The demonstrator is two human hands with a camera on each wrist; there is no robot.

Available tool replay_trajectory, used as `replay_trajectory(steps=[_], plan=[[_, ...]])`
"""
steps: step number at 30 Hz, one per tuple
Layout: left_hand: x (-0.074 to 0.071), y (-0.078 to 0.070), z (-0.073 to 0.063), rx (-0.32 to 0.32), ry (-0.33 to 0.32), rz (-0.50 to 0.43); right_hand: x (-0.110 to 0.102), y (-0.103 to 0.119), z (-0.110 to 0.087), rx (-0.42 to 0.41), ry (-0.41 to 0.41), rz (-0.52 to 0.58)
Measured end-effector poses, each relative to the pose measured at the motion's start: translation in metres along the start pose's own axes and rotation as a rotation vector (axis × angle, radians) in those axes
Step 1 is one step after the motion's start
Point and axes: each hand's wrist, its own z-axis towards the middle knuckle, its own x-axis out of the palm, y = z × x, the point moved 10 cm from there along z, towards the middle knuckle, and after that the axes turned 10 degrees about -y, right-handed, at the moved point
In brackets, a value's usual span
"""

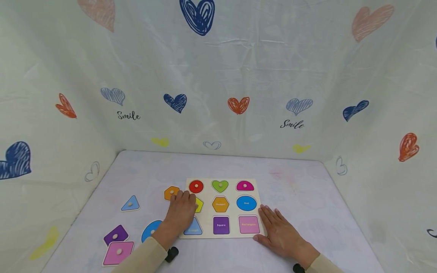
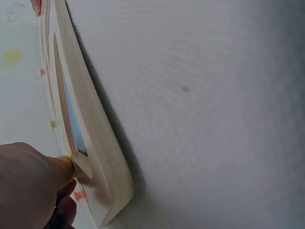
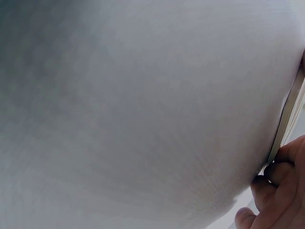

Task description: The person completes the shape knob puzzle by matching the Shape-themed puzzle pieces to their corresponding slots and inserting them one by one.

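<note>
A pale wooden shape puzzle board [image 1: 207, 231] lies on the table. My left hand [image 1: 182, 208] reaches over its left side, fingers curled down around a yellow puzzle piece [image 1: 199, 205] at the left of the middle row. In the left wrist view the thumb [image 2: 59, 169] and fingers pinch close over the board's face; the hand hides most of that piece. A loose orange hexagon piece [image 1: 170, 192] lies beside these fingertips. My right hand [image 1: 281, 235] rests with extended fingers against the board's right edge. Knobbed red circle [image 1: 194, 183], green heart [image 1: 216, 183] and magenta semicircle [image 1: 245, 188] pieces sit in the top row.
Left of the board lie loose knobbed pieces: a blue triangle [image 1: 131, 201], a blue oval [image 1: 149, 228], a purple square [image 1: 117, 231] and a pink rectangle [image 1: 124, 253] overlapping the purple one. A heart-printed curtain [image 1: 205, 68] surrounds the table's far side and flanks.
</note>
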Motion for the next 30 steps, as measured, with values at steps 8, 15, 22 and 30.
replay_trajectory(steps=[8,15,22,30], plan=[[0.0012,-0.0003,0.0004,0.002,0.001,0.0,-0.0005,0.0006,0.0003,-0.007,-0.003,0.001],[0.0027,0.0,-0.0002,-0.004,-0.01,0.003,-0.0007,0.0002,0.0005,-0.003,0.0,0.0],[0.0038,-0.0002,-0.0003,0.003,-0.008,0.005,0.0012,-0.0011,0.0001,0.0,0.0,-0.005],[0.0037,-0.0009,0.0005,0.022,0.009,0.021,0.0017,-0.0012,0.0004,-0.002,0.002,-0.016]])
